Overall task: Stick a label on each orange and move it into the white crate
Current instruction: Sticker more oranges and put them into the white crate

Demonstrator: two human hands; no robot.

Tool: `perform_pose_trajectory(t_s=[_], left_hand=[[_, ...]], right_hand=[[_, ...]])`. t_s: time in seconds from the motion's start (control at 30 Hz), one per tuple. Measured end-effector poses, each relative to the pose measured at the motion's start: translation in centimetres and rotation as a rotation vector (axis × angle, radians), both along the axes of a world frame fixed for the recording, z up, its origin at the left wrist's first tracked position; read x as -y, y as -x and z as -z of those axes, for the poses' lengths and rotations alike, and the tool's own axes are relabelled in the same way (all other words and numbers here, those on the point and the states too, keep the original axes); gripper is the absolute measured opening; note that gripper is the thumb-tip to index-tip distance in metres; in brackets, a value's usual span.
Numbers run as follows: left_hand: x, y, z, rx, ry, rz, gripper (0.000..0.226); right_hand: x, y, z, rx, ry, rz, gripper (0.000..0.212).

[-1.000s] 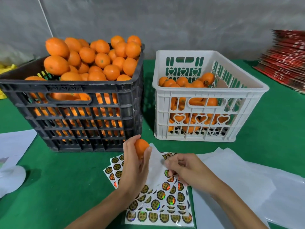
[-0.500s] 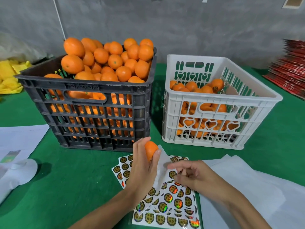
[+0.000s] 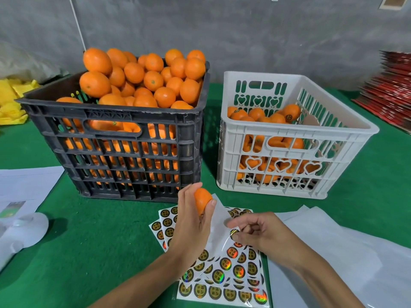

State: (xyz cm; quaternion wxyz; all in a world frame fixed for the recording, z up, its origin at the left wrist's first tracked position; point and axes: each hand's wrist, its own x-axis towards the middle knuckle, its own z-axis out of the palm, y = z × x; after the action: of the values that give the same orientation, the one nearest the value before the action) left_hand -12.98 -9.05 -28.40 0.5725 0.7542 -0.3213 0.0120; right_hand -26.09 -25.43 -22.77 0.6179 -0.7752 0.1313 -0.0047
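Note:
My left hand (image 3: pixel 190 225) grips one small orange (image 3: pixel 202 200) above the label sheets (image 3: pixel 224 272), which lie on the green table in front of me. My right hand (image 3: pixel 259 235) pinches a round gold holographic label (image 3: pixel 234 233) at its fingertips, just right of the orange and apart from it. The white crate (image 3: pixel 291 130) stands at the back right, partly filled with oranges; one near its top shows a label. The black crate (image 3: pixel 115 121) at the back left is heaped with oranges.
White backing sheets (image 3: pixel 329 252) lie at the right of the labels. Papers and a white round object (image 3: pixel 24 232) lie at the left edge. Yellow bags (image 3: pixel 11 101) sit far left, and a stack of red cartons (image 3: pixel 391 90) far right. A grey wall stands behind.
My right hand has lifted off the sheet with a label pinched in its fingertips. My left hand has kept hold of the orange. The view has shifted a little.

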Motion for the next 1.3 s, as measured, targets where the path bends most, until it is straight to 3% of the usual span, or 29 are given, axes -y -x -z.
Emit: perform_pose_trajectory(t_s=[0.27,0.47,0.8,1.07,1.17,1.3], left_hand=[[0.0,0.1,-0.2,-0.018,0.002,0.005,0.048],[-0.1,0.1,-0.2,-0.017,0.010,0.011,0.047],[-0.1,0.1,-0.3,-0.019,-0.003,0.011,0.046],[-0.1,0.1,-0.3,-0.027,-0.020,0.004,0.047],[0.0,0.2,-0.5,-0.030,-0.040,-0.003,0.050],[-0.1,0.5,-1.5,-0.063,-0.001,0.039,0.047]], right_hand=[[0.2,0.1,0.2,0.013,0.115,-0.052,0.024],[0.4,0.3,0.3,0.019,0.128,-0.052,0.033],[0.2,0.0,0.7,0.044,0.285,-0.078,0.017],[0.7,0.2,0.1,0.165,0.265,-0.065,0.008],[0.8,0.1,-1.0,0.291,0.188,0.071,0.008],[-0.4,-1.0,-2.3,0.355,-0.138,0.203,0.014]])
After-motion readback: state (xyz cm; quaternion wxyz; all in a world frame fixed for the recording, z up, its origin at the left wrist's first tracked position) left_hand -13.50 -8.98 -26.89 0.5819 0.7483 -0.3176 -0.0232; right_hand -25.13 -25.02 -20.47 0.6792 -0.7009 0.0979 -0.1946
